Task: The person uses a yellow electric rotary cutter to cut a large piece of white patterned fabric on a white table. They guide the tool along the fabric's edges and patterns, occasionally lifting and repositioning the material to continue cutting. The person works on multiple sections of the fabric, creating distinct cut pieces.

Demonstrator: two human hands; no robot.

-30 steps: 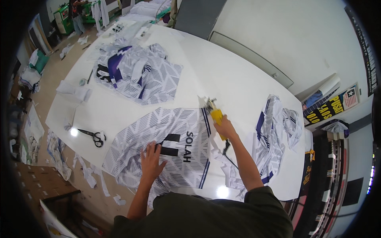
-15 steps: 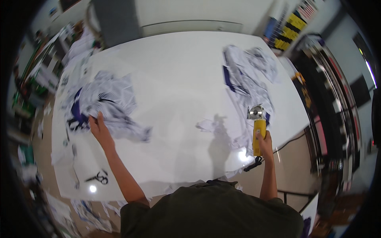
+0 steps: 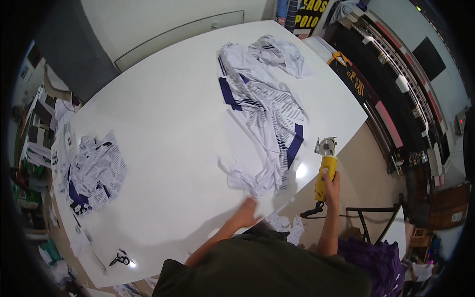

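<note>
My right hand (image 3: pixel 332 186) is wrapped round the yellow body of an electric rotary cloth cutter (image 3: pixel 326 168), its round metal blade head pointing away from me, past the right edge of the table. My left hand (image 3: pixel 245 213) is low over the near part of the table, at the end of some white fabric strips (image 3: pixel 250 180). Motion smears its fingers, so their grip is unclear. Beyond it stretches a long heap of white patterned fabric (image 3: pixel 267 99) with dark purple bands. A second crumpled pile of similar fabric (image 3: pixel 96 171) lies at the far left.
Black-handled scissors (image 3: pixel 120 258) lie near the left front corner of the white table (image 3: pixel 168 138). A cord trails from the cutter past a dark-framed stand (image 3: pixel 366 222). Fabric scraps (image 3: pixel 292 227) lie below the front edge. A long machine (image 3: pixel 381 84) stands at the right.
My left hand has left the left fabric pile and swung across to the strips near me. The view has turned right. My right hand still holds the cutter.
</note>
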